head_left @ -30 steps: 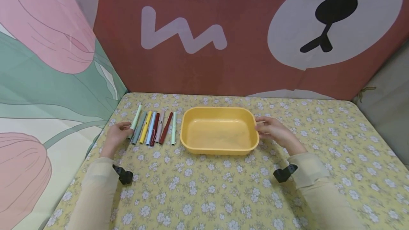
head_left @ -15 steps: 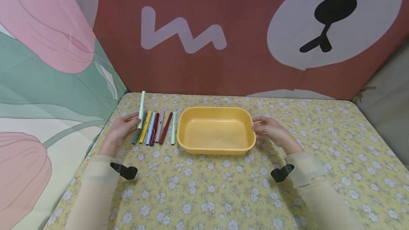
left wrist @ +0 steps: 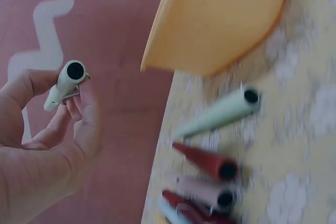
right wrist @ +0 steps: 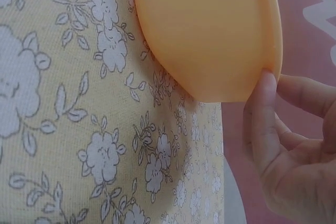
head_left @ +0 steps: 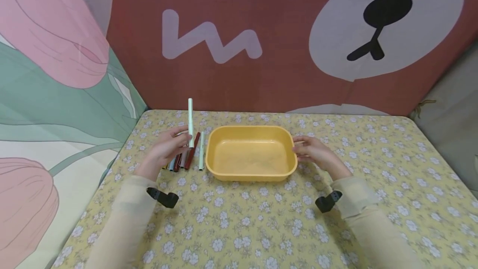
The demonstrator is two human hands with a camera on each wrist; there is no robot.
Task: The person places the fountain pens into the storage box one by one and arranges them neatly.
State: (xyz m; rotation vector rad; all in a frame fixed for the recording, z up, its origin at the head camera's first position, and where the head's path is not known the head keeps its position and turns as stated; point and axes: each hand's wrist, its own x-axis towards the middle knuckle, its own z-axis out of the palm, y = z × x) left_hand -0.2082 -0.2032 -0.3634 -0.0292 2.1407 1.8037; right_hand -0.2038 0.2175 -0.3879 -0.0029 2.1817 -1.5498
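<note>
1. Holding a pale green pen (head_left: 191, 121) nearly upright in the left hand (head_left: 164, 150), pinched between thumb and fingers, raised over the row of pens (head_left: 192, 152) on the left.
2. Comparing with a second ago: lifted from the row's left end and carried right, now closer to the yellow tray (head_left: 251, 176), though still left of it.
3. Gripping the tray's right rim with the right hand (head_left: 317, 152), apparently between thumb and finger; noting a slight leftward slide of the tray over that second.
4. Judging this as mid-carry: one pen off the row, not yet set down.
5. Losing most of the row's left part behind the left hand in the head view.
6. Finding tray and pens cut off and slightly blurred in the left wrist view.
7. Seeing only outer wall in the right wrist view; one fingertip hidden behind the rim.
</note>
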